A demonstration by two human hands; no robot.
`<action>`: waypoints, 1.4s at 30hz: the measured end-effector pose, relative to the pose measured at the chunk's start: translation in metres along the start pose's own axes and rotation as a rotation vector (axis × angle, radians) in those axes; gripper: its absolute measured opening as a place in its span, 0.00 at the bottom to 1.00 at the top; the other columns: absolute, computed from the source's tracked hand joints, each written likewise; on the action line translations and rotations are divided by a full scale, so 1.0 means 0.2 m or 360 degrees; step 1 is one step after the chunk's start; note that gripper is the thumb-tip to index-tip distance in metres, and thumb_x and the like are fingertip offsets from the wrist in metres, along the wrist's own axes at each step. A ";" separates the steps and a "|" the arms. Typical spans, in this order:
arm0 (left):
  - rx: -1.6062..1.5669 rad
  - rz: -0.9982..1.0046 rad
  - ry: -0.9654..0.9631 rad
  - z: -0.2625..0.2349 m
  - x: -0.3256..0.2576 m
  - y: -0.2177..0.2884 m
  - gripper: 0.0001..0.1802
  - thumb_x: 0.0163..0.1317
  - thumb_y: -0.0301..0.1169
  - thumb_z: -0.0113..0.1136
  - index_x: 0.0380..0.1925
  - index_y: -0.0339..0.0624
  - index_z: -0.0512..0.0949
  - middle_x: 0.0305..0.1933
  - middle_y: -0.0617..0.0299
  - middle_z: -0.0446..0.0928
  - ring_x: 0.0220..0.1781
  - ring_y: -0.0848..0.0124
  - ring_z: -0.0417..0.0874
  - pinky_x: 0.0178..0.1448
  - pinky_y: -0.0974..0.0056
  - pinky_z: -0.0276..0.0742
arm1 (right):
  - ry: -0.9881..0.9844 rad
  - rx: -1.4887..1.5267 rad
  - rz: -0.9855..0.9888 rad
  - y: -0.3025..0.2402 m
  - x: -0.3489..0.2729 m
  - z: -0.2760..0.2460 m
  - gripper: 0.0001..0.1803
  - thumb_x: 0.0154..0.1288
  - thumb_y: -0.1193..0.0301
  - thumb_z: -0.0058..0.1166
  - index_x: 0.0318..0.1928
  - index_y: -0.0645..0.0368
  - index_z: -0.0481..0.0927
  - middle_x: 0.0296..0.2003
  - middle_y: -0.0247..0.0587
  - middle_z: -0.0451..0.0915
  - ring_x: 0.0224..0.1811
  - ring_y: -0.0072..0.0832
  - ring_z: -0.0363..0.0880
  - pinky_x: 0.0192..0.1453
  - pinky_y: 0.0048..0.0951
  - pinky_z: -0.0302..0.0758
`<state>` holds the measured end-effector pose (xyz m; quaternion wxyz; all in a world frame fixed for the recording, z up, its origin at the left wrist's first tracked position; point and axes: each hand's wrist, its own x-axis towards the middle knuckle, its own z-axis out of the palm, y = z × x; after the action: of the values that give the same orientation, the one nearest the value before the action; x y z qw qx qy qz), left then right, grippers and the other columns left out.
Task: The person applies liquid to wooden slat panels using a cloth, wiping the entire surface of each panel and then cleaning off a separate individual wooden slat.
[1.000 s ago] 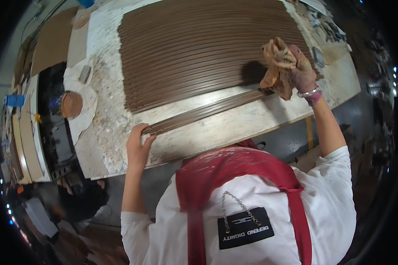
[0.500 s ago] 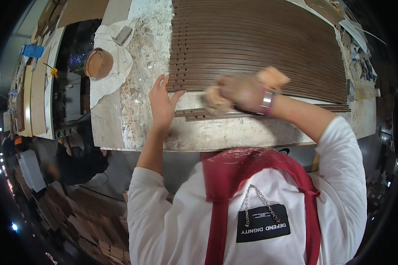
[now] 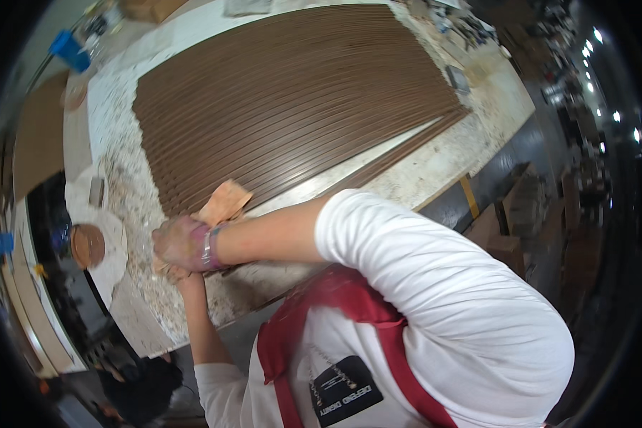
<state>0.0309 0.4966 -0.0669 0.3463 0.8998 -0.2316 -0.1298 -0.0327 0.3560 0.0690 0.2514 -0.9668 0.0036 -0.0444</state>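
The left hand [image 3: 180, 274] lies mostly hidden under the right hand [image 3: 180, 241], its grip unclear. The right grip pinches a tan cloth [image 3: 222, 203] against the brown slatted panel [image 3: 292, 100] just beyond, on the speckled table [image 3: 435, 167].

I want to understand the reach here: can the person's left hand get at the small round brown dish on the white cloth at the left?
Probably yes. The left hand lies mostly hidden under the right hand at the panel's near corner, and the round brown dish sits close by to its left, with only speckled worktop between.
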 end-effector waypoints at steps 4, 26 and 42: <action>0.0205 0.0104 -0.0218 -0.16 -0.12 0.16 0.23 0.62 0.30 0.59 0.58 0.36 0.74 0.63 0.44 0.72 0.66 0.48 0.70 0.70 0.52 0.62 | 0.0060 0.0456 0.0001 0.11 -0.08 -0.25 0.21 0.51 0.70 0.63 0.49 0.53 0.82 0.42 0.47 0.82 0.43 0.44 0.85 0.45 0.39 0.80; 0.0881 0.1271 -0.0591 0.34 -0.41 1.44 0.50 0.49 0.43 0.73 0.71 0.45 0.59 0.77 0.59 0.56 0.77 0.54 0.58 0.74 0.41 0.52 | -0.0063 -0.0590 0.0165 1.25 -1.65 -1.13 0.08 0.59 0.69 0.52 0.39 0.52 0.80 0.42 0.35 0.81 0.43 0.37 0.82 0.41 0.38 0.80; 0.0917 0.1307 -0.0557 0.35 -0.40 1.42 0.52 0.48 0.44 0.74 0.72 0.47 0.58 0.77 0.61 0.56 0.77 0.58 0.58 0.74 0.43 0.55 | -0.0265 -0.0609 -0.0076 1.08 -1.43 -1.02 0.06 0.60 0.71 0.50 0.36 0.52 0.80 0.42 0.36 0.81 0.46 0.37 0.81 0.42 0.38 0.80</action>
<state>-0.1586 0.3131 0.0829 0.0635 0.7586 -0.6454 -0.0629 -0.3330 0.0764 0.1160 0.0616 -0.9971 -0.0318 0.0312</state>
